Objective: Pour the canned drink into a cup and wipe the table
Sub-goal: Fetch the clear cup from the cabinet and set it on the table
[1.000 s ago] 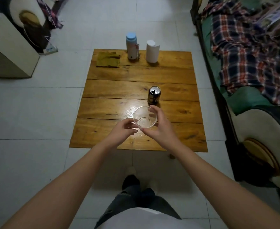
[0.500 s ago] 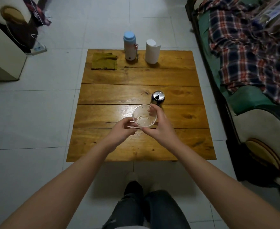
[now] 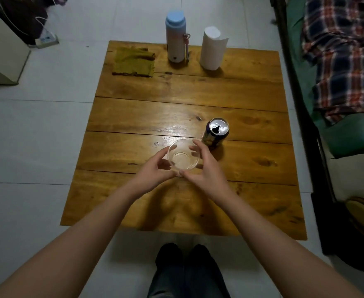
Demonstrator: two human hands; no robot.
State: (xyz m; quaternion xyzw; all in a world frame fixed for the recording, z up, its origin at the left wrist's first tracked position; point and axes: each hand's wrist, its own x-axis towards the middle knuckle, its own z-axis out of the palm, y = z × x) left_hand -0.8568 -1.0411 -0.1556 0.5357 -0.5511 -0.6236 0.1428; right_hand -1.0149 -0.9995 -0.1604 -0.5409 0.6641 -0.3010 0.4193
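Both hands at frame centre: left hand (image 3: 155,172) and right hand (image 3: 207,171) curl fingers round clear cup (image 3: 183,155), probably resting on tabletop (image 3: 187,97). Opened can (image 3: 215,132) stands just upper right of cup.

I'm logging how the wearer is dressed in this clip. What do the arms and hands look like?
Both forearms are bare, with no sleeve in view. The left hand and right hand wear no gloves; no ring, watch or bracelet shows.

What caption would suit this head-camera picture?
Both hands, left and right, cradle a clear plastic cup beside an opened can.
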